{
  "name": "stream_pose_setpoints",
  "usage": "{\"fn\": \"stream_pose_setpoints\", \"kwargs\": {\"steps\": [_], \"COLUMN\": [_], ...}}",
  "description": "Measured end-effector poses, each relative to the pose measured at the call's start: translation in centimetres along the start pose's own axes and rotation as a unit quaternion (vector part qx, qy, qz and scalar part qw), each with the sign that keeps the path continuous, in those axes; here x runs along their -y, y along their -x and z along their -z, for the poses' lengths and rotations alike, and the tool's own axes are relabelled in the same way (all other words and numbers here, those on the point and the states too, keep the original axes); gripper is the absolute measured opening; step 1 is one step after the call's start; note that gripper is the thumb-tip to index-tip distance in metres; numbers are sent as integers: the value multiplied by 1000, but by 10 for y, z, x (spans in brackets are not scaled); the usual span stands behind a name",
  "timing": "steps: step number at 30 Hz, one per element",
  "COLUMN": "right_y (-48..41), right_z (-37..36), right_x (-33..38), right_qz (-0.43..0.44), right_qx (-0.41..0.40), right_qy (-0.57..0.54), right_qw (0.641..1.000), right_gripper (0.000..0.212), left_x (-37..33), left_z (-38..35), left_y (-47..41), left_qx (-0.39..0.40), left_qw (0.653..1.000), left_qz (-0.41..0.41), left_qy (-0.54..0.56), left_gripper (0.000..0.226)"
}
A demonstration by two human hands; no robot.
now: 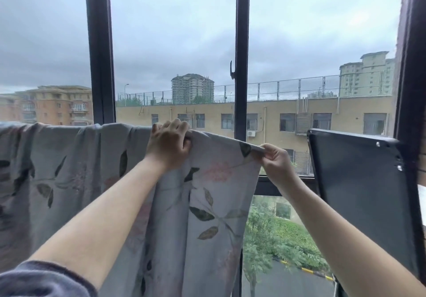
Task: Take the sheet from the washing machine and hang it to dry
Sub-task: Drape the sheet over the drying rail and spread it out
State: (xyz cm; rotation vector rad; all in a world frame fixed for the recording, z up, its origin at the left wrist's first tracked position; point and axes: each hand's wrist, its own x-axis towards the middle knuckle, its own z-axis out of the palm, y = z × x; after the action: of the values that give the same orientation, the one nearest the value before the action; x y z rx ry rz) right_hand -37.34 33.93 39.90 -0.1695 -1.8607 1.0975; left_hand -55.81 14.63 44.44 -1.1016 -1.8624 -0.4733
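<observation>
- The bed sheet (214, 204) is pale grey-lilac cotton printed with dark olive leaves on thin stems and faint pink flower clusters.
- It hangs in front of a dark-framed window (242, 43). Its top fold runs left to right across the view, dipping slightly towards the right, and the cloth falls straight down from it.
- Whatever carries the fold is hidden under the fabric.
- To the left the sheet bunches into loose vertical pleats; between the hands it is pulled flat.
- The left hand (169, 144) grips the top fold, fingers curled over the far side and thumb on the near side.
- The right hand (275, 160) pinches the sheet's upper right corner between thumb and bent fingers.
- Just right of that corner stands a tilted dark panel (359, 193) with screws along its edge.
- A grey-blue sleeve (41, 280) shows at the lower left corner.
- Outside are a long yellow building (322, 110) and green trees (276, 239).
</observation>
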Motion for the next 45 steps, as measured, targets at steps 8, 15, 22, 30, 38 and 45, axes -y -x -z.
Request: {"fn": "stream_pose_setpoints", "kwargs": {"steps": [8,15,22,30,38,45], "right_y": [-52,-36,-2,7,-5,-24], "right_z": [26,56,53,35,-31,-79], "right_x": [28,-14,-53,-55,-21,-4], "right_qz": [48,0,-62,-42,7,103], "right_qx": [-192,-329,-249,-82,86,55], "right_qy": [-40,-27,-9,105,142,205], "right_qw": [979,944,967,990,986,972], "right_gripper": [25,25,22,10,36,33], "left_x": [44,74,61,17,28,38], "left_z": [11,4,-5,-16,-8,2], "left_y": [0,6,-1,-14,-26,-29], "left_qx": [-9,-37,-67,-61,-88,-71], "left_qw": [999,997,993,996,983,988], "left_qz": [46,64,98,-44,-36,-19], "left_qy": [16,7,7,53,158,139], "left_gripper": [52,43,45,39,17,26]}}
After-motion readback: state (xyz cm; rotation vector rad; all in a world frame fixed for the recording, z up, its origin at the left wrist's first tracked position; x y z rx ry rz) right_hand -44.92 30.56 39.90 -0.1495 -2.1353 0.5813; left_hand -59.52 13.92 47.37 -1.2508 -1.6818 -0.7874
